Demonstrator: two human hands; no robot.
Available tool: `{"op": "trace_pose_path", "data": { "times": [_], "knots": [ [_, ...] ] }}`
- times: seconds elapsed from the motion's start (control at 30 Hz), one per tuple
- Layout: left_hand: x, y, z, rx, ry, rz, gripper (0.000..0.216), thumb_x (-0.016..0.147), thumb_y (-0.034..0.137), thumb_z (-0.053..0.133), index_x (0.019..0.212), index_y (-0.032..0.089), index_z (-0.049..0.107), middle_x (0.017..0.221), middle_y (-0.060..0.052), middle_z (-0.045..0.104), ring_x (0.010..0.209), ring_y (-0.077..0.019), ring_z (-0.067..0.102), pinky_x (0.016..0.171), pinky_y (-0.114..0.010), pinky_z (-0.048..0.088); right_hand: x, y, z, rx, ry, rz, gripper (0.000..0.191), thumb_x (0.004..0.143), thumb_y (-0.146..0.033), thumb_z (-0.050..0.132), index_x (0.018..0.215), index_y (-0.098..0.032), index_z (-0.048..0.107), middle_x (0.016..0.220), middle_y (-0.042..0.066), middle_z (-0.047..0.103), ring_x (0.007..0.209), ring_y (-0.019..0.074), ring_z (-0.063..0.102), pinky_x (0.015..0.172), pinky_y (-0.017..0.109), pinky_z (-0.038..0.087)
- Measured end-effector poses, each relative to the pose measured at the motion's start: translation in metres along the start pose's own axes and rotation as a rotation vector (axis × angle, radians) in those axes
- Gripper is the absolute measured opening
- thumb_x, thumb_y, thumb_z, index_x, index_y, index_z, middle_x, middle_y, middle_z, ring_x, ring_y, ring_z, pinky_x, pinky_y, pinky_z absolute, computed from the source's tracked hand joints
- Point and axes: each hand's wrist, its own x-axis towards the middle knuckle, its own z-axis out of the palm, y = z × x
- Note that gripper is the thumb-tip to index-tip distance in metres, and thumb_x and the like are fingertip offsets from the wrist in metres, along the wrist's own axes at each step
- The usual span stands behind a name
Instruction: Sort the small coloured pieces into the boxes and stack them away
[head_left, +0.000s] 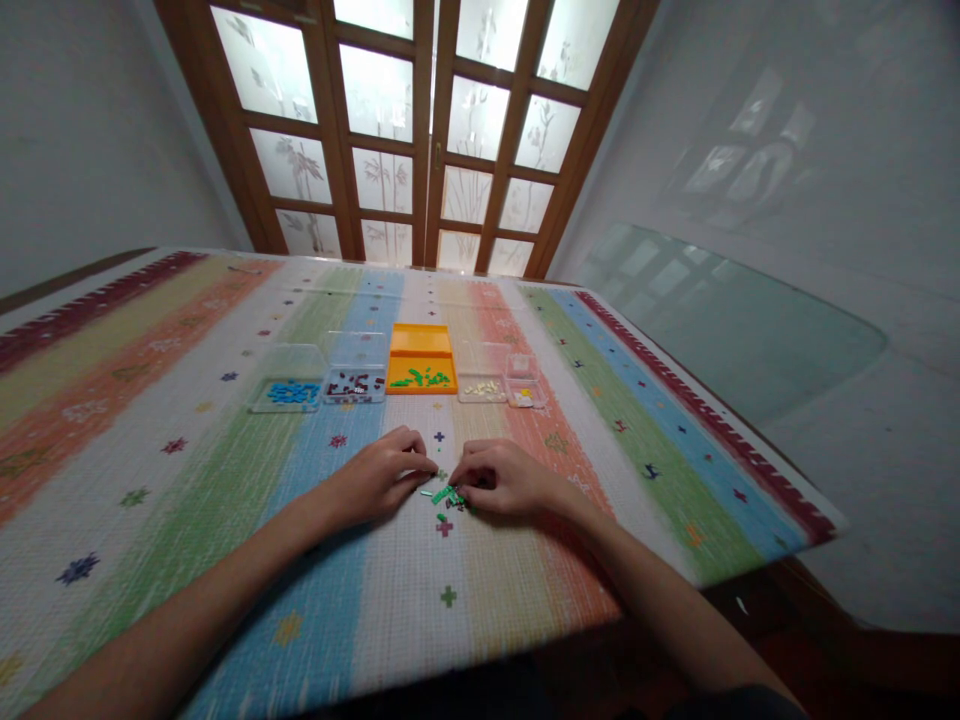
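Nearside of the orange box (421, 340), left hand (390, 472) and right hand (508, 480) pinch narrowly, contents unclear; steady green pieces (444, 495) lightly.

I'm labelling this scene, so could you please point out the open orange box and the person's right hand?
Open orange box (421, 340): head view, inside of lid.
Right hand (516, 476): head view, back of hand.
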Motion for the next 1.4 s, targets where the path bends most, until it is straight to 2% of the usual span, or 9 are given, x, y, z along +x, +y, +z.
{"op": "trace_pose_path", "data": {
  "times": [0.3,0.5,0.63,0.73,0.83,1.03,1.13,1.23,1.4],
  "knots": [
    [0.000,0.001,-0.001,-0.057,-0.028,-0.050,0.025,0.094,0.020,0.058,0.111,0.025,0.076,0.093,-0.006,0.062,0.087,-0.0183,0.060,0.079,-0.032,0.050,0.001,0.001,-0.001,0.038,0.007,-0.015,0.018,0.077,-0.010,0.064,0.090,-0.016,0.075,0.077,0.001,0.062,0.065,0.0110,0.053,0.060,0.022,0.040],
    [0.001,0.003,0.000,-0.051,-0.027,-0.062,0.020,0.094,0.021,0.058,0.102,0.023,0.077,0.094,-0.006,0.062,0.089,-0.0188,0.060,0.080,-0.032,0.049,0.000,0.001,-0.001,0.051,0.012,0.005,0.015,0.076,-0.010,0.065,0.087,-0.017,0.073,0.076,0.000,0.061,0.064,0.0108,0.052,0.060,0.022,0.040],
    [0.003,0.005,-0.005,-0.062,-0.001,-0.073,0.015,0.094,0.023,0.056,0.095,0.019,0.071,0.093,-0.006,0.063,0.086,-0.0184,0.060,0.079,-0.032,0.049,0.000,0.001,-0.001,0.057,0.015,0.006,0.016,0.075,-0.009,0.065,0.086,-0.017,0.073,0.076,0.000,0.061,0.065,0.0110,0.053,0.061,0.022,0.040],
    [0.003,0.001,-0.012,-0.053,0.091,-0.083,0.013,0.094,0.025,0.056,0.093,0.018,0.066,0.089,-0.004,0.066,0.080,-0.0171,0.060,0.076,-0.032,0.049,0.000,0.001,-0.001,0.067,0.016,-0.007,0.015,0.075,-0.008,0.064,0.086,-0.016,0.072,0.076,0.000,0.061,0.065,0.0109,0.053,0.061,0.022,0.040],
    [0.002,-0.010,-0.024,0.020,0.261,-0.119,0.012,0.092,0.027,0.057,0.092,0.019,0.065,0.085,-0.003,0.067,0.075,-0.0166,0.059,0.073,-0.032,0.049,0.000,0.001,-0.001,0.070,0.016,-0.021,0.013,0.076,-0.009,0.065,0.085,-0.016,0.072,0.076,0.000,0.061,0.064,0.0107,0.053,0.060,0.022,0.040],
    [-0.006,-0.036,-0.050,0.224,0.577,-0.345,0.016,0.087,0.034,0.060,0.091,0.021,0.069,0.080,-0.002,0.069,0.068,-0.0163,0.057,0.067,-0.030,0.048,0.000,-0.001,-0.001,0.069,0.015,0.002,0.011,0.077,-0.009,0.065,0.084,-0.016,0.071,0.078,0.001,0.061,0.065,0.0106,0.053,0.060,0.023,0.040],
    [-0.009,-0.048,-0.056,0.258,0.629,-0.470,0.020,0.085,0.036,0.061,0.091,0.020,0.071,0.080,-0.002,0.070,0.066,-0.0166,0.057,0.068,-0.031,0.048,0.000,-0.003,-0.002,0.055,0.016,0.034,0.008,0.078,-0.010,0.065,0.082,-0.016,0.070,0.081,0.001,0.061,0.066,0.0103,0.053,0.061,0.023,0.040],
    [-0.011,-0.056,-0.058,0.271,0.624,-0.582,0.022,0.083,0.037,0.061,0.093,0.021,0.073,0.082,-0.004,0.071,0.069,-0.0190,0.060,0.071,-0.034,0.050,0.001,-0.005,-0.004,0.039,0.013,0.067,0.006,0.079,-0.011,0.065,0.082,-0.015,0.069,0.081,0.001,0.060,0.065,0.0102,0.052,0.061,0.023,0.040],
    [-0.012,-0.066,-0.057,0.290,0.595,-0.600,0.022,0.084,0.035,0.059,0.094,0.022,0.074,0.088,-0.006,0.073,0.080,-0.0245,0.065,0.080,-0.041,0.053,0.001,-0.006,-0.006,0.043,0.033,0.098,0.005,0.082,-0.013,0.065,0.084,-0.014,0.068,0.082,0.002,0.060,0.065,0.0105,0.052,0.062,0.024,0.039]
  ]
}}
